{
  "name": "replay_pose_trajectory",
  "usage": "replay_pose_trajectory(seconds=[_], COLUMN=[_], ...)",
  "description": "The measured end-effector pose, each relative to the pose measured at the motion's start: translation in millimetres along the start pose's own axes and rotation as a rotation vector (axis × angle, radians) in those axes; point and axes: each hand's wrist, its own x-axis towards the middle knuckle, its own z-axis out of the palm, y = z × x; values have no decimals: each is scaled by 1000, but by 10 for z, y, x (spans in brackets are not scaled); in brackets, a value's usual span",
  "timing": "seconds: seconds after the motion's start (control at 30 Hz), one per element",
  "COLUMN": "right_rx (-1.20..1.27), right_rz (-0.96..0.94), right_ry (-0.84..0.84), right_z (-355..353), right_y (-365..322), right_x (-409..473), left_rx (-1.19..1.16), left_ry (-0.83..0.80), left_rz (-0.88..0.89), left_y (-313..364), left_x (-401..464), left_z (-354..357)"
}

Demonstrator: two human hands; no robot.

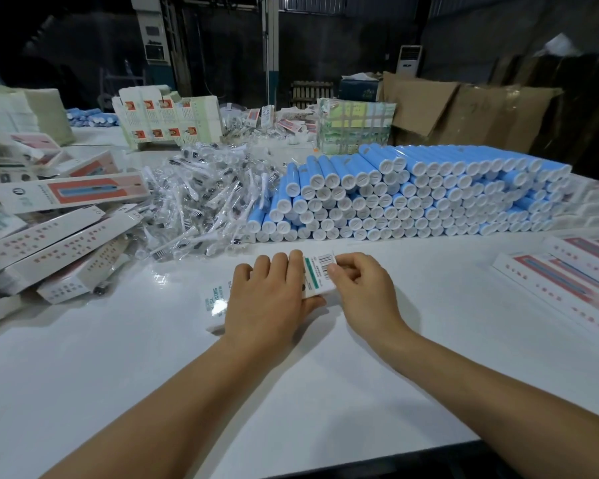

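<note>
Toothbrush box (318, 275) lies flat in the middle of the table (111, 368), about halfway between the near edge and the far side. It sits straight ahead of me and under both hands.

Head view: the box's long axis runs on a slant. One end points toward the near left corner of the table. The other end, with the barcode, points away to the far right, toward the stack of blue tubes (412, 198).

My left hand (268, 300) covers the middle of the box. Its fingers are draped over the top and far side, and its thumb is tucked against the near long side, so it holds the box down.

My right hand (362, 288) is at the barcode end. Its fingers are curled, and thumb and forefinger pinch the end flap (333, 259), which stands slightly up from the box.

I judge the next move to be a push on the flap along that slanted axis, back toward my left hand, which braces against it. The right hand is nearer the open end and suits this.

Bagged brush heads (204, 202) are heaped toward the far left, well apart from the box.
</note>
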Motion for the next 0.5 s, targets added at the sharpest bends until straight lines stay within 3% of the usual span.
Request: replay_pose_trajectory(seconds=[0.2,0.37,0.5], right_rx=[-183,-104,106], right_rz=[-136,-173,-51], right_ry=[0,-5,223], right_z=[24,1,-109], right_y=[15,-33,-34], right_x=[-64,-20,99], left_rx=[42,-8,-124], left_ry=[105,64,41], left_rz=[82,14,-98], left_y=[34,17,-45], left_x=[-28,-19,40], left_z=[-4,-29,-40])
